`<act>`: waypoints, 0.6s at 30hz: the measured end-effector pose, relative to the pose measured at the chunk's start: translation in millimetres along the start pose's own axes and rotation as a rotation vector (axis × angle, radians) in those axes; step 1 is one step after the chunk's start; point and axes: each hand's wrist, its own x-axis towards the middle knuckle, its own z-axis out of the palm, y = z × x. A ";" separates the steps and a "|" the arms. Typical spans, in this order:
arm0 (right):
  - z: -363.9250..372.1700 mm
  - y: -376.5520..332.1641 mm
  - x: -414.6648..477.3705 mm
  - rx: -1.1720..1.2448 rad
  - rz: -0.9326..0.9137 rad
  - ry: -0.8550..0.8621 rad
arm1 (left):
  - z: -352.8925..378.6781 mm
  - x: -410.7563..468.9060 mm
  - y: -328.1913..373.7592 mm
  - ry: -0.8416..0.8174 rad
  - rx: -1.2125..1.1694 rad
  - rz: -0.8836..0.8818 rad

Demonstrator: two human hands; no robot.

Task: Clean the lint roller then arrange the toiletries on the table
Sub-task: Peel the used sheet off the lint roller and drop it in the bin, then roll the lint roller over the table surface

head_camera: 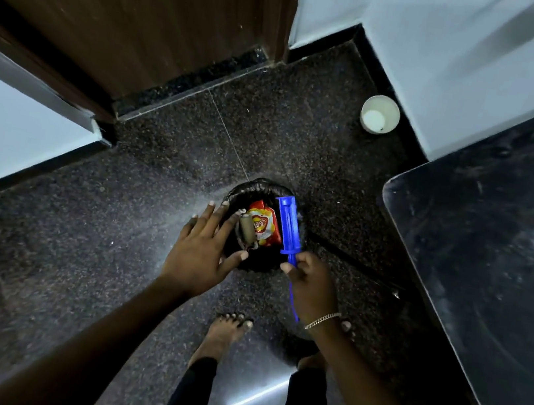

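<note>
I stand over a small black-lined waste bin (262,187) on the dark floor. My right hand (313,287) grips the handle of a blue lint roller frame (287,224), whose bare head points up over the bin's right side. My left hand (205,248) hovers above the bin's left edge with fingers spread and holds nothing. Inside the bin lie a brown cardboard roll core with crumpled sheet (247,230) and a red and yellow chip packet (263,226).
A dark table (491,270) fills the right side, its rounded corner close to the bin. A white cup (380,114) stands on the floor by the wall corner. A brown wooden door (131,8) is at the upper left. My bare feet (225,333) are just below the bin.
</note>
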 end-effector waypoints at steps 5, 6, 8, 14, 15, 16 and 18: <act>-17.2 -38.6 -44.0 0.098 -0.041 -0.029 | -49.6 -27.9 18.2 0.037 0.015 0.059; -20.9 -46.6 -54.1 0.132 -0.048 -0.029 | -60.1 -34.0 22.2 0.043 0.019 0.071; -30.0 -62.2 -75.0 0.185 -0.065 -0.012 | -81.9 -46.0 31.9 0.057 0.031 0.101; -65.3 -107.0 -140.2 0.286 -0.123 0.064 | -148.8 -73.9 68.2 0.105 0.032 0.219; -70.6 -112.6 -149.1 0.313 -0.129 0.071 | -157.7 -76.6 74.6 0.111 0.029 0.234; -77.8 -119.3 -160.3 0.336 -0.132 0.084 | -168.3 -80.6 82.7 0.116 0.025 0.250; -94.4 -131.3 -182.0 0.363 -0.141 0.119 | -188.1 -87.7 100.6 0.123 0.022 0.280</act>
